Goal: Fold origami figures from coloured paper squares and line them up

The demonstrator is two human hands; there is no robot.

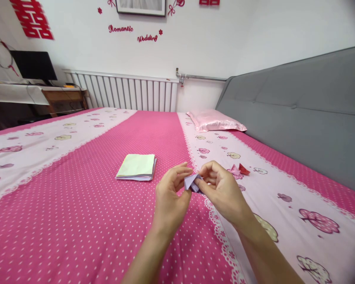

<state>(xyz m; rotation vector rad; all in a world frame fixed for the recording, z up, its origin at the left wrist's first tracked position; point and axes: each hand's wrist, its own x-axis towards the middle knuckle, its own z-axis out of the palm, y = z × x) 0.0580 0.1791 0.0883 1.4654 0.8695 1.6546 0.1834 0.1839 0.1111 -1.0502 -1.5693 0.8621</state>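
Observation:
Between my two hands is a small piece of folded purple paper [191,182], with a pointed flap and narrow layers showing on its lower side. My left hand [173,193] pinches its left edge between thumb and fingers. From the other side, my right hand [220,187] grips it, the thumb pressed on the folds. Part of the paper is hidden behind the fingers. Left of my hands lies a stack of square paper sheets [136,165], pale green on top with purple edges below. Beyond my right hand rest a pink folded paper [234,170] and a red folded paper [243,169].
A bed with a pink dotted and patterned sheet [91,205] spreads under everything. A pink pillow [214,120] lies at the back, near the grey headboard [301,94]. A white radiator [124,90] lines the wall. At the far left, a monitor [34,66] stands on a desk [17,92].

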